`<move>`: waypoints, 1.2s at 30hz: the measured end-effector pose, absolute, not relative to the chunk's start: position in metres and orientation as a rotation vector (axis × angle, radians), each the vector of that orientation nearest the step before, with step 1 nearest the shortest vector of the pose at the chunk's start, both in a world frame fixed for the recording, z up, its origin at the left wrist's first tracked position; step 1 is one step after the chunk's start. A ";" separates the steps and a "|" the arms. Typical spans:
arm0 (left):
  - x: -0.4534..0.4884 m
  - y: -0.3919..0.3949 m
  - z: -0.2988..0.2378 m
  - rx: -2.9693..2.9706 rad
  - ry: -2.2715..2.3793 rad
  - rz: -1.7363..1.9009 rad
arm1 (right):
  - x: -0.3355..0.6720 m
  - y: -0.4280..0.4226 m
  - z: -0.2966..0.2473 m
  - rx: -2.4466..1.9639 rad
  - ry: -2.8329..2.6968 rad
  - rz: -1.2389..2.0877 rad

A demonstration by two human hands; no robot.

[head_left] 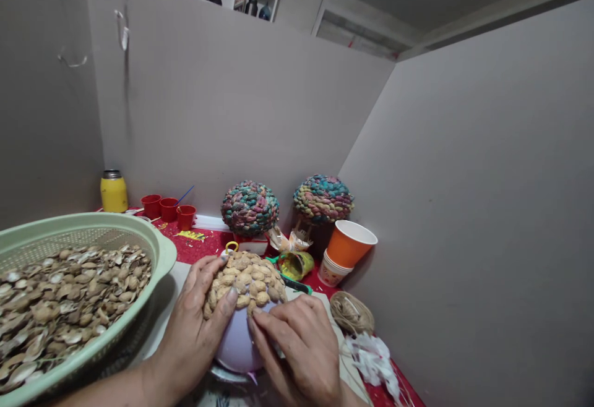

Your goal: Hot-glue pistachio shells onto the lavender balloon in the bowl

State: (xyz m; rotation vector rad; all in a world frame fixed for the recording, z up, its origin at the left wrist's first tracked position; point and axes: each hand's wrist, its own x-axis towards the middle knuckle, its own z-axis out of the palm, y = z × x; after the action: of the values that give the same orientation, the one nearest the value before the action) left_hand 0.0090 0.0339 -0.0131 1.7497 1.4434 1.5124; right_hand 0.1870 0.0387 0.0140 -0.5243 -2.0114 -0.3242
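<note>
A lilac balloon (237, 346) sits in front of me, its upper part covered with rows of peanut shells (253, 272). My left hand (192, 317) curves around its left side, with the thumb pressing on the shells near the lower edge of the covered part. At that edge, the thumb and finger of my right hand (304, 339) pinch a peanut shell (251, 309) against the bare balloon. Under the balloon a round support is mostly hidden. To the left, a pale green basket (162, 255) holds many loose shell halves (69, 299).
Two multicoloured shell-covered domes (250, 208) stand at the back. Red cups (168, 209) and a yellow bottle (114, 192) are behind the basket. Paper cups (346, 246), a tipped tub (297, 265), twine (351, 312) and a crumpled white bag (375, 360) lie rightward. Grey partitions (232, 98) enclose the table.
</note>
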 end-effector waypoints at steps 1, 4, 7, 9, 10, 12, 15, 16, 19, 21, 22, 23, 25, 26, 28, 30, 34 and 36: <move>0.009 0.034 -0.012 1.750 1.439 1.507 | 0.187 0.039 0.013 -0.525 -2.012 -0.327; 0.009 0.035 -0.009 1.743 1.438 1.478 | 0.187 0.040 0.011 -0.537 -2.012 -0.317; 0.009 0.036 -0.009 1.748 1.450 1.447 | 0.187 0.041 0.009 -0.532 -2.005 -0.316; 0.008 0.036 -0.010 1.753 1.451 1.430 | 0.187 0.041 0.008 -0.531 -2.000 -0.322; 0.008 0.036 -0.010 1.754 1.452 1.425 | 0.187 0.041 0.008 -0.536 -1.997 -0.324; 0.008 0.035 -0.011 1.756 1.456 1.423 | 0.187 0.041 0.008 -0.546 -1.995 -0.328; 0.009 0.034 -0.011 1.758 1.468 1.433 | 0.187 0.041 0.009 -0.536 -2.004 -0.328; 0.009 0.034 -0.011 1.761 1.470 1.439 | 0.187 0.041 0.010 -0.529 -2.010 -0.325; 0.010 0.035 -0.011 1.780 1.469 1.455 | 0.187 0.040 0.010 -0.514 -2.020 -0.306; 0.010 0.036 -0.012 1.796 1.468 1.456 | 0.188 0.041 0.010 -0.516 -2.018 -0.295; 0.010 0.036 -0.012 1.800 1.470 1.456 | 0.188 0.041 0.010 -0.519 -2.016 -0.295; 0.010 0.036 -0.013 1.803 1.471 1.457 | 0.188 0.041 0.010 -0.523 -2.014 -0.297; 0.009 0.035 -0.013 1.804 1.476 1.463 | 0.188 0.041 0.011 -0.526 -2.015 -0.311; 0.009 0.035 -0.013 1.802 1.479 1.465 | 0.188 0.041 0.011 -0.531 -2.018 -0.316; 0.009 0.035 -0.013 1.805 1.488 1.475 | 0.187 0.040 0.011 -0.544 -2.017 -0.326; 0.009 0.035 -0.013 1.808 1.500 1.487 | 0.187 0.039 0.011 -0.556 -2.014 -0.335; 0.010 0.034 -0.014 1.788 1.512 1.495 | 0.187 0.039 0.011 -0.549 -2.012 -0.339; 0.010 0.034 -0.014 1.782 1.516 1.489 | 0.187 0.040 0.011 -0.540 -2.010 -0.331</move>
State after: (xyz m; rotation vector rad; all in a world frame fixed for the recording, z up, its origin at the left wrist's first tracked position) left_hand 0.0101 0.0339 -0.0142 1.7823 1.5162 1.4888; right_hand 0.1868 0.0396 0.0105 -0.5404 -2.0103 -0.3310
